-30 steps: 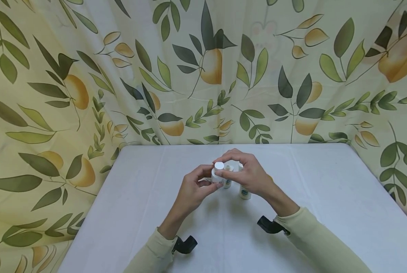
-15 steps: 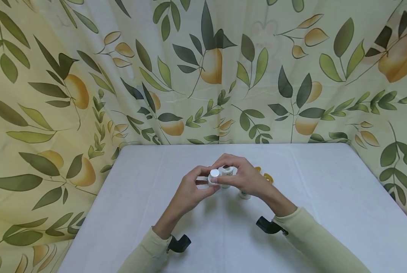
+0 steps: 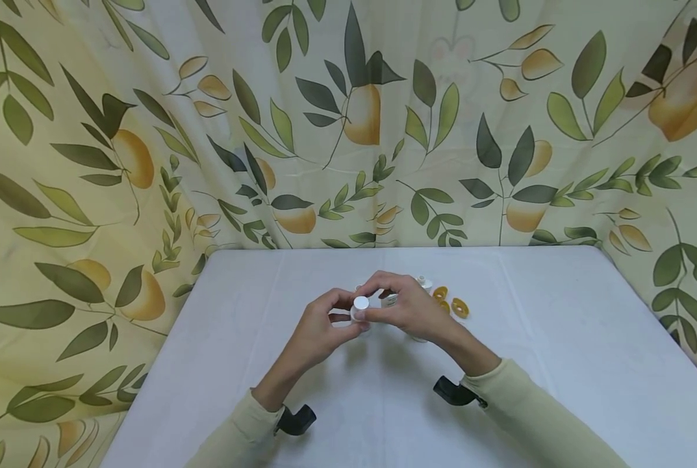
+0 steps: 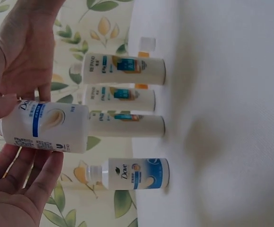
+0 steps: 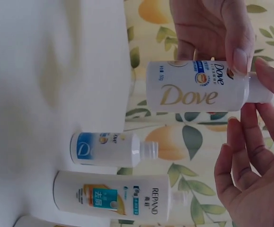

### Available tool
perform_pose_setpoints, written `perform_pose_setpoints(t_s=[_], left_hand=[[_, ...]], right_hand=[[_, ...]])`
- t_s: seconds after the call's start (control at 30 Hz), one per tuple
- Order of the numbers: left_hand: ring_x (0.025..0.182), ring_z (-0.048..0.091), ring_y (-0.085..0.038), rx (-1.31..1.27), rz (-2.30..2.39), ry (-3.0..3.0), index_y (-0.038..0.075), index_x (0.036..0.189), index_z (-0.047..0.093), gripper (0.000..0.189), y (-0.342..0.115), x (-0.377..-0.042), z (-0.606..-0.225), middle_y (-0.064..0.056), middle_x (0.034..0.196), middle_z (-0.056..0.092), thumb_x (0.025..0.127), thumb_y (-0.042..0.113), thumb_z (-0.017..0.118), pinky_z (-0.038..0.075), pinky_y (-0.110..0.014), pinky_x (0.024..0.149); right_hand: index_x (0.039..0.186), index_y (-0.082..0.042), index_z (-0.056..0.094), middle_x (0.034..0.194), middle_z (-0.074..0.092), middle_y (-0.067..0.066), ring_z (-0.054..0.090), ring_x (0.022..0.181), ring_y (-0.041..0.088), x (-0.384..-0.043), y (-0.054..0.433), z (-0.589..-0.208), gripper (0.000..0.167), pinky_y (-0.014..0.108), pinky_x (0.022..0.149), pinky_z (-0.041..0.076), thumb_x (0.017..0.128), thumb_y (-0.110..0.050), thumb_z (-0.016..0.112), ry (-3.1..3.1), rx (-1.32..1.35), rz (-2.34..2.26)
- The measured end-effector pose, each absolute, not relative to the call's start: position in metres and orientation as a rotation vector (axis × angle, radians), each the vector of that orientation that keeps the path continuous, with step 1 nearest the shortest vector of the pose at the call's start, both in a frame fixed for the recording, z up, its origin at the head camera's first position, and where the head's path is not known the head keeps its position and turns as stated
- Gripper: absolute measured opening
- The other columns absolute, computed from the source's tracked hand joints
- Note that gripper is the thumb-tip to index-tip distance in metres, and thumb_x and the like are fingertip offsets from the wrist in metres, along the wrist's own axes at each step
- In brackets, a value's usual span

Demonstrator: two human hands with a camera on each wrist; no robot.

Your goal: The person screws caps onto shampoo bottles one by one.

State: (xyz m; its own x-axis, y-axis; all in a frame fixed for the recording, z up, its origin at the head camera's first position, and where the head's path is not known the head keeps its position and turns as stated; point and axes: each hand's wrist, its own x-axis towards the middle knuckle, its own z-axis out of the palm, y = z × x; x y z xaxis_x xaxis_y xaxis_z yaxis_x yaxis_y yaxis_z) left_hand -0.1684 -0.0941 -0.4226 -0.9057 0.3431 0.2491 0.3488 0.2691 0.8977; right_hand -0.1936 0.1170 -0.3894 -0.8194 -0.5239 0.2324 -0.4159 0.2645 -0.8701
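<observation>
My left hand (image 3: 319, 328) grips the body of a small white Dove bottle (image 5: 193, 87), held upright above the table. The fingers and thumb of my right hand (image 3: 409, 304) pinch its white cap (image 3: 361, 303), which sits on the neck. Past the held bottle, a blue-and-white Dove bottle (image 4: 137, 174) stands without a cap, its bare neck showing. Beside it several white REPAND bottles (image 4: 122, 69) stand in a row, largely hidden behind my right hand in the head view.
Several yellow ring-like pieces (image 3: 460, 307) lie on the white-covered table (image 3: 547, 338) right of my right hand. A translucent cap-like piece (image 4: 147, 44) shows behind the bottles. A leaf-and-fruit patterned curtain (image 3: 453, 162) hangs along the table's back edge.
Both hands have shifted left and a little toward me with the Dove bottle. The yellow pieces and a bottle top behind my right hand have come into view.
</observation>
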Motion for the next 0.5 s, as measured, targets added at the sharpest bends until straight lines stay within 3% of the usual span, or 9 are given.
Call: perform_pose_setpoints(t_s=[0.3, 0.5], left_hand=[[0.105, 0.065, -0.016, -0.668, -1.765, -2.540, 0.012, 0.116, 0.067, 0.035, -0.101, -0.169, -0.428, 0.000, 0.110, 0.068, 0.085, 0.015, 0.084, 0.059, -0.036, 0.094], [0.105, 0.065, -0.016, -0.667, -1.750, -2.548, 0.013, 0.115, 0.068, 0.033, -0.105, -0.169, -0.431, 0.000, 0.110, 0.068, 0.086, 0.016, 0.083, 0.059, -0.031, 0.092]], right_hand=[[0.109, -0.024, 0.075, 0.107, 0.071, -0.008, 0.063, 0.105, 0.018, -0.193, 0.116, -0.394, 0.025, 0.048, 0.095, 0.051, 0.086, -0.030, 0.083, 2.413, -0.864, -1.536], [0.108, -0.026, 0.074, 0.107, 0.070, -0.010, 0.063, 0.103, 0.014, -0.193, 0.113, -0.397, 0.024, 0.047, 0.096, 0.050, 0.087, -0.033, 0.082, 2.444, -0.875, -1.482]])
